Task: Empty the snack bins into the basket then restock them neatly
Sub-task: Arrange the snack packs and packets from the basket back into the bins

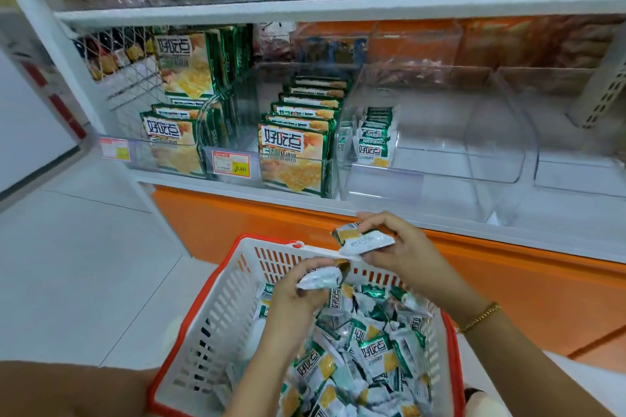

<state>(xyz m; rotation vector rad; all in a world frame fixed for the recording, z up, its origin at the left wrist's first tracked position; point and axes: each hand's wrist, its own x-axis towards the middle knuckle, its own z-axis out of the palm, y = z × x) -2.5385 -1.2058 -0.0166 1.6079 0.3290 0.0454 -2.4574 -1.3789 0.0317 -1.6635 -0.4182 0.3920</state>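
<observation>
Above the basket [216, 284], the left hand [294, 298] grips a snack packet [320, 280] in curled fingers; the right hand [401, 249] pinches a second packet [367, 240] farther right.

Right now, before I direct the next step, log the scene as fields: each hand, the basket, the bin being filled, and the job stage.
left hand: pinches one packet above the basket
right hand: holds stacked packets, seemingly two, over the far rim
basket: white, red rim, holds a heap of loose packets
clear bin: on the shelf, with a short upright row of packets at its left side
stage: restocking apparently begun; most stock is in the basket
</observation>
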